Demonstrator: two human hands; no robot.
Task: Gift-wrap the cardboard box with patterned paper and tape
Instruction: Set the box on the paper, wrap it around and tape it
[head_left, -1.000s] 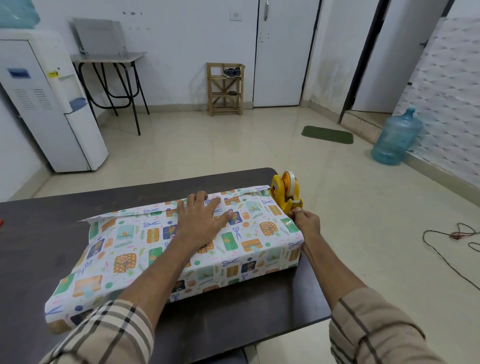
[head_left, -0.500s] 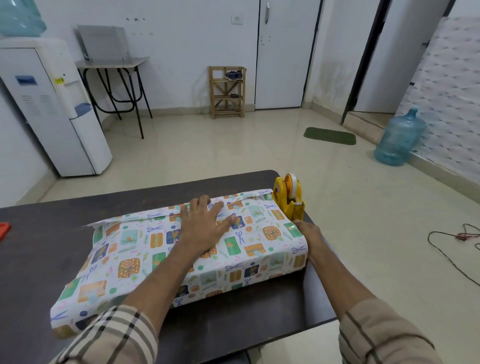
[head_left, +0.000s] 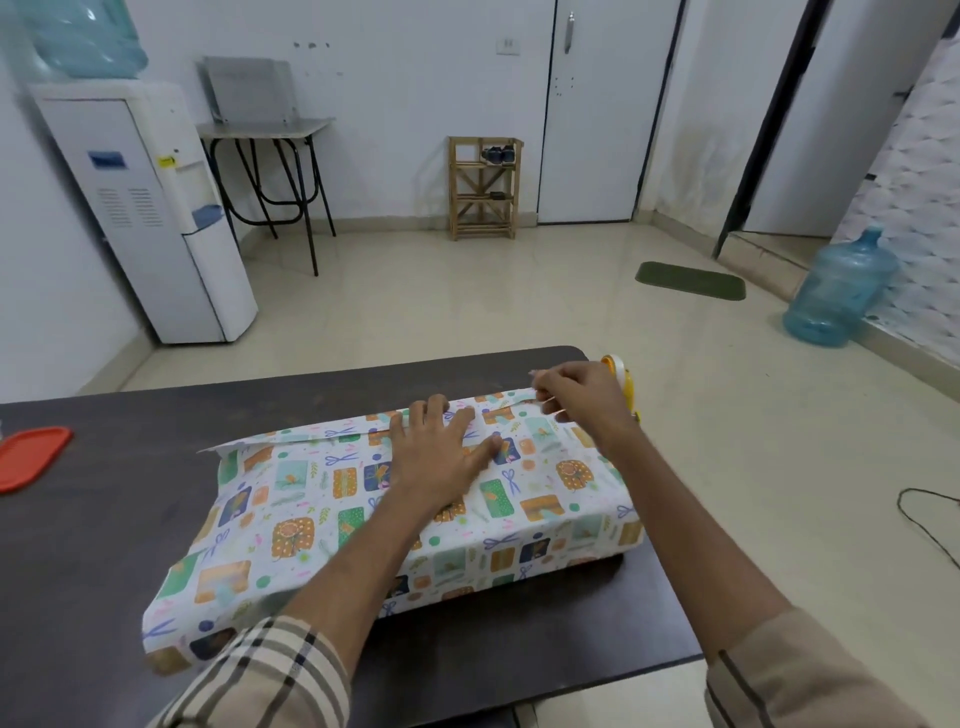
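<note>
The box wrapped in patterned paper (head_left: 322, 519) lies flat on the dark table (head_left: 104, 545). Its loose paper flap (head_left: 291, 435) runs along the far top edge. My left hand (head_left: 441, 452) rests palm-down on the box top, fingers spread over the flap's seam. My right hand (head_left: 582, 395) hovers over the box's far right corner, fingers pinched on what looks like a thin strip of clear tape. Behind that hand stands the yellow tape dispenser (head_left: 625, 382), mostly hidden. Cardboard shows at the near left corner (head_left: 166, 662).
A red lid (head_left: 28, 457) lies at the table's left edge. On the floor beyond are a white water cooler (head_left: 150, 208), a blue water jug (head_left: 836, 291), a green mat (head_left: 691, 280) and a dark cord (head_left: 924, 519) at the right.
My right hand has left the table beside the tape dispenser and risen over the box's far right corner, now pinching a strip. My left hand stays pressed on the box top.
</note>
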